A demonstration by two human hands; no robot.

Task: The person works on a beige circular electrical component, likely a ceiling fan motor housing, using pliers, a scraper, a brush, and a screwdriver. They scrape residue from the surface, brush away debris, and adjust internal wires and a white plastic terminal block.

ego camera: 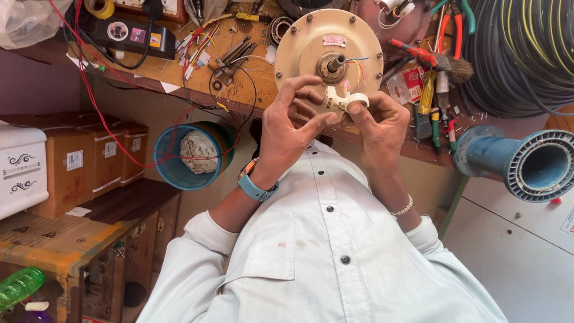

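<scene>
1. Nearest the camera: the person's white button shirt [323,251] fills the lower middle of the view, both forearms rising from it.
2. Left hand [291,122]: wears a blue wristband [256,188]. The fingers are curled and the thumb tip is pressed against a small white tape roll [347,100].
3. Right hand [382,125]: wears a thin bracelet [403,208]. Its grip pinches the same tape roll from the other side, with one finger through the ring.
4. The tape roll is held between both hands, in front of and just below the shaft of a round cream motor housing [329,54].
5. The motor housing rests on the wooden tabletop [239,72]; coloured wires leave its shaft.
6. On the tabletop to the right lie screwdrivers [431,110] and a brush [457,69].
7. Farther right: a black cable coil [520,54] and a blue pipe [520,164].
8. To the left, below the tabletop: a blue bucket [185,157] and cardboard boxes [98,161].
</scene>
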